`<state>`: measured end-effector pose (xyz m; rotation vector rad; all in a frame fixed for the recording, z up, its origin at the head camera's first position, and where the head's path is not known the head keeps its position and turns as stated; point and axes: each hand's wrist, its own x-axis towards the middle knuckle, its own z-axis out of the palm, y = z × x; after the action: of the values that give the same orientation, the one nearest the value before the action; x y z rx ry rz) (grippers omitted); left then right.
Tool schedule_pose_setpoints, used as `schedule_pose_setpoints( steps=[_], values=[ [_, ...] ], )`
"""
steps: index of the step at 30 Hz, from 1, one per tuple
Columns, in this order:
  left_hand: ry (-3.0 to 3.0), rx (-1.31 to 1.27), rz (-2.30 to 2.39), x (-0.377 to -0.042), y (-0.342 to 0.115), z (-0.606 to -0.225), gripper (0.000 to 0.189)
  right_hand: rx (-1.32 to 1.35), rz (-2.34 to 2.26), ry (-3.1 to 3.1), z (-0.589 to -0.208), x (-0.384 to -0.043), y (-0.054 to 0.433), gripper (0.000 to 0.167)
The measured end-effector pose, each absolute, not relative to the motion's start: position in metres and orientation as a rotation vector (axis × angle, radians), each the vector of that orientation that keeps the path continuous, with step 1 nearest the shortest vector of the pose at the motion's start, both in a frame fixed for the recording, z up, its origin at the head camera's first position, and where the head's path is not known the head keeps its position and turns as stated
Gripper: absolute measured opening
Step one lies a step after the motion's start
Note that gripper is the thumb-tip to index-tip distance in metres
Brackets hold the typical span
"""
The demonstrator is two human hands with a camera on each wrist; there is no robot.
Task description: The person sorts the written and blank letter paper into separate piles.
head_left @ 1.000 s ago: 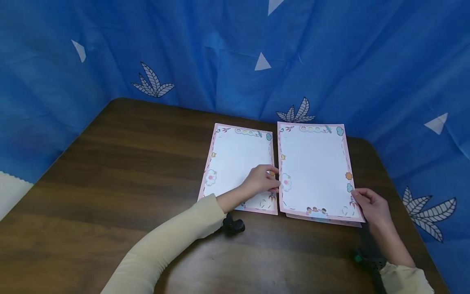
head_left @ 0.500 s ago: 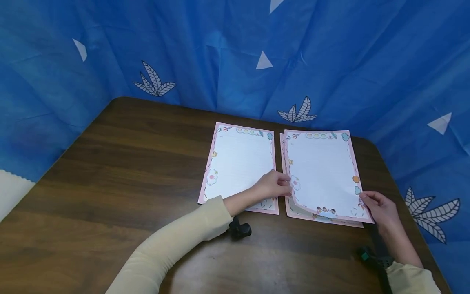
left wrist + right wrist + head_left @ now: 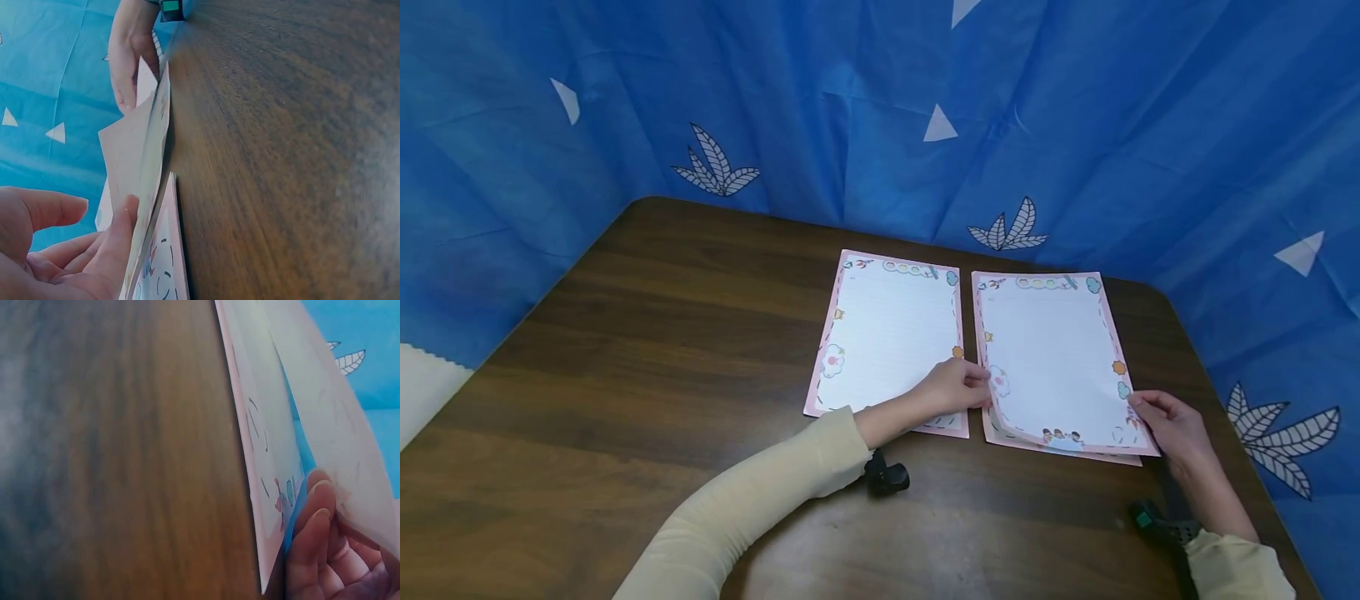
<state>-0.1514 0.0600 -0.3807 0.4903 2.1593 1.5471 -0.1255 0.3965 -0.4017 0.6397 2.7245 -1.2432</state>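
Note:
A white sheet with a pink cartoon border (image 3: 1052, 358) is held slightly raised over a matching paper pile (image 3: 259, 462) on the table. My right hand (image 3: 1172, 425) pinches the sheet near its lower right corner, fingertips under it and the thumb mostly hidden in the right wrist view. At the sheet's left edge is my left hand (image 3: 950, 388); one fingertip (image 3: 129, 209) touches or nearly touches the paper, while the thumb stands apart. Left of this lies a second pile of the same paper (image 3: 891, 325), its lower right part covered by the left hand.
The dark wooden table (image 3: 685, 333) extends widely to the left and front. A blue curtain (image 3: 850, 125) with white triangles and leaf prints hangs behind and to the right. Black wrist gear (image 3: 887, 477) sits under the left wrist.
The sheet first went right and toward me, baring the pile's left edge, then came back left to lie nearly over it. Both hands moved along with it.

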Motion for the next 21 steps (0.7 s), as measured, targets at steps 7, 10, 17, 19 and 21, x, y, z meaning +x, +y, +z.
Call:
schedule_pose_setpoints(
  steps=[7, 10, 17, 19, 21],
  values=[
    [2.159, 0.486, 1.536, -0.15, 0.06, -0.383, 0.033, 0.57, -1.152, 2.752, -0.402, -0.127, 0.395, 0.061],
    [2.171, 0.478, 1.509, -0.151, 0.06, -0.383, 0.032, 0.508, -1.091, 2.806, -0.399, -0.125, 0.393, 0.058],
    [2.118, 0.416, 1.537, -0.156, 0.06, -0.383, 0.034, 0.429, -1.062, 2.877, -0.394, -0.122, 0.386, 0.053],
    [2.118, 0.417, 1.531, -0.156, 0.06, -0.383, 0.034, 0.431, -1.071, 2.865, -0.394, -0.123, 0.386, 0.053],
    [2.12, 0.422, 1.519, -0.156, 0.06, -0.383, 0.034, 0.442, -1.079, 2.851, -0.395, -0.123, 0.387, 0.053]
  ],
)
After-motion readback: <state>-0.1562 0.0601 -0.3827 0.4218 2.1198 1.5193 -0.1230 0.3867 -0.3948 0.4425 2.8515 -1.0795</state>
